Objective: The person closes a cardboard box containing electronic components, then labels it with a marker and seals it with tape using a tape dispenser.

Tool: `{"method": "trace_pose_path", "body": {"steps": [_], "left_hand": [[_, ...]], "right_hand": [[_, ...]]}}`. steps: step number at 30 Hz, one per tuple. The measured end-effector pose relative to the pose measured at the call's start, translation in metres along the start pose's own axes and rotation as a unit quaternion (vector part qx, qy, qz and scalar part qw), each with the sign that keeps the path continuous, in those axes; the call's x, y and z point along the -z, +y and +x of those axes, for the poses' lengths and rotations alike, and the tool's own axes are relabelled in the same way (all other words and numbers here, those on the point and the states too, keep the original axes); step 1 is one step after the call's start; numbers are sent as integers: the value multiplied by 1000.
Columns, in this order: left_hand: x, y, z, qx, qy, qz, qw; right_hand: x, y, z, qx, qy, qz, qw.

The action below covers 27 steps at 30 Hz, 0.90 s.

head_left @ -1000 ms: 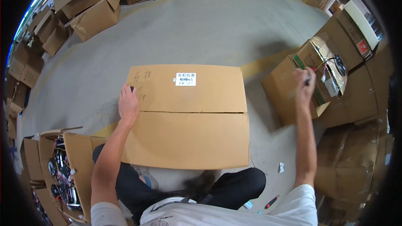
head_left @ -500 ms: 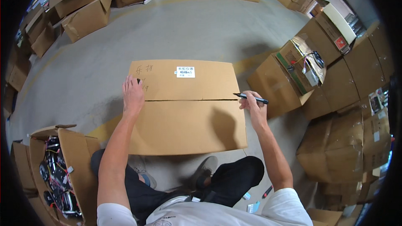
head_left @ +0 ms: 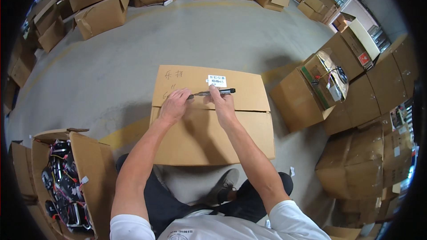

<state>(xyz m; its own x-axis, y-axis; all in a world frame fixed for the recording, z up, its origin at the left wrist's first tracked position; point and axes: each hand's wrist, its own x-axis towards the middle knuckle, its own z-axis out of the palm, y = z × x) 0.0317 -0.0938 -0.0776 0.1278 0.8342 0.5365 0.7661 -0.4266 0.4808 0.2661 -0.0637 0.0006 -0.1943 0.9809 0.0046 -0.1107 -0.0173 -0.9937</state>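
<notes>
A closed brown cardboard box [head_left: 249, 129] lies on the floor in front of me, with a white label [head_left: 217, 80] and handwriting on its far flap. Both my hands meet over the far flap. My right hand [head_left: 221, 101] holds a black marker pen [head_left: 222, 92] by its body. My left hand [head_left: 175, 104] pinches the pen's left end, where the cap sits. The pen lies level, just below the label.
An open box [head_left: 95, 169] full of black cables and parts stands at my lower left. Another open box [head_left: 311, 89] with wires sits at the right, with stacked cartons [head_left: 378, 80] behind it. More cartons [head_left: 102, 13] line the far floor.
My right hand came back from the open box at the right with the pen and moved over the box's far flap. My left hand left the box's left edge and took hold of the pen's end.
</notes>
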Motion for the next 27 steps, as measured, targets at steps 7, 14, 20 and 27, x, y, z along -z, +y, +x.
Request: {"method": "trace_pose_path", "body": {"steps": [7, 14, 20, 27], "left_hand": [[29, -37, -13, -5, -20, -29, 999], [42, -47, -15, 101, -3, -116, 988], [30, -57, -17, 184, 41, -116, 975], [7, -71, -9, 186, 29, -139, 972]], "right_hand": [[-44, 15, 12, 22, 14, -23, 999], [-73, 33, 6, 11, 69, 82, 994], [-18, 56, -25, 26, 142, 63, 988], [54, 81, -144, -4, 243, -55, 969]]}}
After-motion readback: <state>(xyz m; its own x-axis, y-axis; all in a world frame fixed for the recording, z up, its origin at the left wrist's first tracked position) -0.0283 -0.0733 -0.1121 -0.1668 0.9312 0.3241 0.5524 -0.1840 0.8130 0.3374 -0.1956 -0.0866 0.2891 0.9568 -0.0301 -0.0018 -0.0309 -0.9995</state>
